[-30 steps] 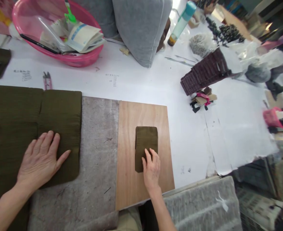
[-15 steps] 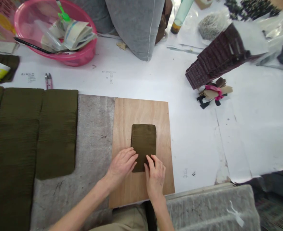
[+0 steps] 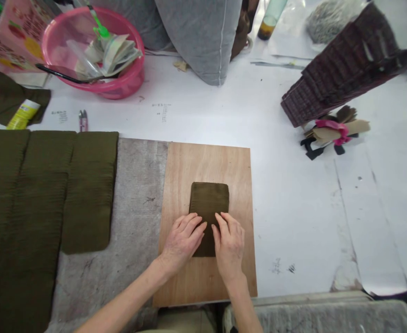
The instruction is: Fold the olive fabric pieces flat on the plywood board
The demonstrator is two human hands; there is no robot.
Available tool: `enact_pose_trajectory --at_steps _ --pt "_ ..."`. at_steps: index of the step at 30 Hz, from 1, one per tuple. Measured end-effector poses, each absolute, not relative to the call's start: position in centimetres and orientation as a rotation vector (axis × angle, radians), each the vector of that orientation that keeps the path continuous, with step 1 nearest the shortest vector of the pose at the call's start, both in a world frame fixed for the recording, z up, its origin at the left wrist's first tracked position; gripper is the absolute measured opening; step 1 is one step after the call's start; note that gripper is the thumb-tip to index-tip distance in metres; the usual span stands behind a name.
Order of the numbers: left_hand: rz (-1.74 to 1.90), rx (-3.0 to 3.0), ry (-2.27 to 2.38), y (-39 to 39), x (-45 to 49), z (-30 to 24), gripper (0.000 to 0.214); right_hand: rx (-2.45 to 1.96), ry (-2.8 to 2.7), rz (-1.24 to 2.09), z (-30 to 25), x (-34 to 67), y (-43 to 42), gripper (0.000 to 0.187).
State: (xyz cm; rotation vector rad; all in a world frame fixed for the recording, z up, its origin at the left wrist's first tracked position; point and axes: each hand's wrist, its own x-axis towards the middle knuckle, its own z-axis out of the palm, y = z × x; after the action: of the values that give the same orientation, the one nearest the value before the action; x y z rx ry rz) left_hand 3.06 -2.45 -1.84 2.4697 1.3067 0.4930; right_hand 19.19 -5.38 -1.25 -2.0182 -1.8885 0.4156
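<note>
A small dark olive fabric piece [image 3: 209, 196] with rounded far corners lies flat on a plywood board [image 3: 210, 162]. On its left edge rests my left hand [image 3: 185, 236], fingers stretched out over the cloth and pointing right. My right hand [image 3: 229, 240] touches the right side of the piece, its fingers slightly bent and the thumb apart from them. A narrow strip of cloth shows between the two hands. Neither hand grasps anything that I can see. My fingers and palms cover parts of the side edges.
Overlapping rows of olive fabric pieces [image 3: 88, 194] cover the left of a grey mat [image 3: 137, 185]. Behind stand a pink basin [image 3: 120, 88], small snips [image 3: 83, 121] and a yellow tube [image 3: 23, 114]. At the right sit a dark maroon fabric stack [image 3: 342, 64] and a tied bundle [image 3: 335, 132].
My right hand has moved up along the piece, and its fingertips now lie level with the left hand's. The left hand has shifted slightly inward over the cloth. The view has shifted a little.
</note>
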Motion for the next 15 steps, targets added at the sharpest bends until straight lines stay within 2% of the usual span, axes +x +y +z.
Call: enact_pose_trajectory --at_steps 8,12,15 --pt "0.505 2.425 1.207 -2.1 2.3 -1.7 0.025 -1.975 -1.861 0.493 -1.0 19.8 -5.1 0.027" --pt "0.528 2.293 1.366 0.6 2.2 -1.3 0.026 -1.947 -1.893 0.529 -0.3 21.3 -1.5 0.027" --pt "0.403 2.237 1.444 2.8 2.4 -1.0 0.027 -1.952 -2.026 0.538 -0.3 21.8 0.9 0.025"
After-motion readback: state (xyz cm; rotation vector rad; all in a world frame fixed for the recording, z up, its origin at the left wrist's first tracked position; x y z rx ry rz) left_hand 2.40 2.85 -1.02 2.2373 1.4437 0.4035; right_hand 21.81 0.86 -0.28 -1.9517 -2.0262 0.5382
